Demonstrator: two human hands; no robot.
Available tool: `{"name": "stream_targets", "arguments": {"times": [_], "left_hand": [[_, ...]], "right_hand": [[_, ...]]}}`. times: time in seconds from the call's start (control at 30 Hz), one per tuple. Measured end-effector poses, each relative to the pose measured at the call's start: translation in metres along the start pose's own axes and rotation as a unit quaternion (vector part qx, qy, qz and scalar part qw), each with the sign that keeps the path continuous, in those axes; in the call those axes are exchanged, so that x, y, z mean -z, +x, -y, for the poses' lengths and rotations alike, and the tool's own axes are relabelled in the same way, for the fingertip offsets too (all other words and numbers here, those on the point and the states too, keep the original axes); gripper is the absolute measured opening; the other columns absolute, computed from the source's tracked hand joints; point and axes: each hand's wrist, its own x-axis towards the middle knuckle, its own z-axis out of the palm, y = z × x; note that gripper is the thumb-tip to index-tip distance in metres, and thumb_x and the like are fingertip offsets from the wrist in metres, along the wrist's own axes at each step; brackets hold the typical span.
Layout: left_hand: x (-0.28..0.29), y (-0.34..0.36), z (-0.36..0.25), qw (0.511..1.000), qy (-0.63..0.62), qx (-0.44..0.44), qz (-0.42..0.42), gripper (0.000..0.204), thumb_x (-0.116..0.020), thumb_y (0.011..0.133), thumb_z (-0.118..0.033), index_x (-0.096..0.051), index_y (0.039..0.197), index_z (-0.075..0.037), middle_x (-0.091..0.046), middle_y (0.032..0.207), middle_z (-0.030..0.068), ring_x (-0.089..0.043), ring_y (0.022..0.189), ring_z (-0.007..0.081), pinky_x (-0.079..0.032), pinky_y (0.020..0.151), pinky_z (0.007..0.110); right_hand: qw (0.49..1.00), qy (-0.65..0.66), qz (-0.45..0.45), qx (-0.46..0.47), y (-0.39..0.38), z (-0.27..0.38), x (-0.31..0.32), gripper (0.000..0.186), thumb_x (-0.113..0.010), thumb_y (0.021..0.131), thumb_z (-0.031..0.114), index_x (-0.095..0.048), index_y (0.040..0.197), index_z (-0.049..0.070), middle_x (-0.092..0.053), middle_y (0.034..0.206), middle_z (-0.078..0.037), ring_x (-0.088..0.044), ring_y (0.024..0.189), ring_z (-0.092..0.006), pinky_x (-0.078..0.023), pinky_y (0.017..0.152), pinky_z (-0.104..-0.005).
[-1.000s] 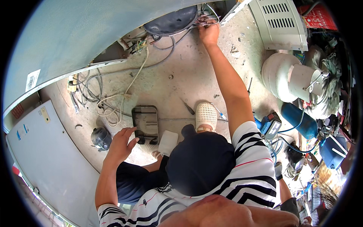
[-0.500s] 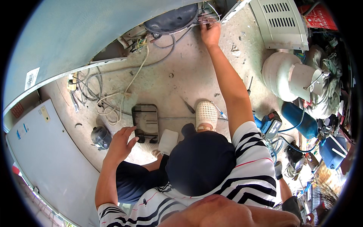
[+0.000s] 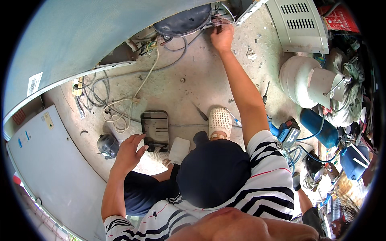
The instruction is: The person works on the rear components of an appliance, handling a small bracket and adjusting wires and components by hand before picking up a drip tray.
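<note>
Right hand [image 3: 222, 39]'s up by the black dome [image 3: 183, 21], can't tell its grip; left hand [image 3: 128, 156]'s empty, fingers [image 3: 136, 138] apart, near the black tray [image 3: 155, 112].

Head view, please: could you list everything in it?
Cabinet: 1, bluish, upper left
Dome: 1, black, top centre
Cords: several, grey and cream, upper left
Panel: 1, pale, left
Compressor: 1, black, left floor
Tray: 1, dark, right of compressor
Block: 1, white, beside tray
Screwdriver: 1, dark, right of centre
Cover: 1, beige, top right
Tank: 1, white, below cover
Cylinder: 1, blue, below tank
Power tool: 1, blue-black, beside cylinder
Box: 1, red, upper right
Clutter: uncountable, mixed, right edge
Cap: 1, navy, lower centre
Shoes: 2, cream, centre
Shirt: 1, striped white, bottom
Left hand: 1, bare, beside tray
Right hand: 1, bare, beside dome
</note>
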Motion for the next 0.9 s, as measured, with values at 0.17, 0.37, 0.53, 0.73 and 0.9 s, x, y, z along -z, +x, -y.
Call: {"name": "stream_targets", "arguments": {"times": [0.17,0.37,0.53,0.73,0.9], "left_hand": [[0.000,0.000,0.000,1.000,-0.002,-0.001,0.000,0.040,-0.066,0.089,-0.020,-0.058,0.124,-0.002,-0.062,0.116,0.0192,-0.060,0.106,0.0385,-0.048,0.091,0.042],[0.000,-0.001,-0.001,1.000,-0.007,0.006,0.001,0.039,-0.066,0.089,-0.019,-0.058,0.123,-0.002,-0.062,0.116,0.0191,-0.060,0.106,0.0384,-0.048,0.091,0.042],[0.000,-0.001,0.000,1.000,-0.007,-0.002,-0.008,0.039,-0.067,0.089,-0.019,-0.058,0.123,-0.002,-0.062,0.115,0.0192,-0.060,0.106,0.0386,-0.048,0.091,0.042],[0.000,-0.001,-0.002,1.000,-0.006,-0.001,-0.008,0.039,-0.067,0.089,-0.019,-0.058,0.123,-0.002,-0.062,0.115,0.0194,-0.060,0.105,0.0389,-0.049,0.091,0.042],[-0.001,0.001,0.001,1.000,-0.001,-0.015,-0.016,0.040,-0.067,0.088,-0.019,-0.058,0.123,-0.002,-0.062,0.115,0.0194,-0.060,0.104,0.0390,-0.049,0.091,0.042]], "right_hand": [[0.999,0.001,-0.002,-0.035,-0.002,-0.006,0.000,0.023,-0.064,0.071,0.002,-0.069,0.093,0.007,-0.063,0.109,-0.012,-0.056,0.101,-0.0344,-0.045,0.091,-0.0430],[1.000,0.014,0.020,0.019,-0.002,0.008,0.004,0.030,-0.060,0.071,0.000,-0.069,0.100,0.008,-0.062,0.106,-0.015,-0.055,0.101,-0.0355,-0.045,0.090,-0.0421],[0.997,0.051,0.006,-0.055,-0.007,0.012,0.006,0.030,-0.059,0.072,-0.001,-0.069,0.099,0.008,-0.062,0.107,-0.016,-0.055,0.101,-0.0364,-0.045,0.091,-0.0419],[0.998,0.053,0.004,-0.031,-0.004,0.009,0.006,0.028,-0.058,0.073,-0.002,-0.069,0.098,0.006,-0.062,0.108,-0.016,-0.054,0.104,-0.0377,-0.044,0.092,-0.0434],[0.998,0.063,0.005,-0.023,-0.004,0.002,0.002,0.029,-0.059,0.072,-0.002,-0.069,0.097,0.007,-0.062,0.108,-0.015,-0.055,0.104,-0.0366,-0.044,0.093,-0.0424]]}}
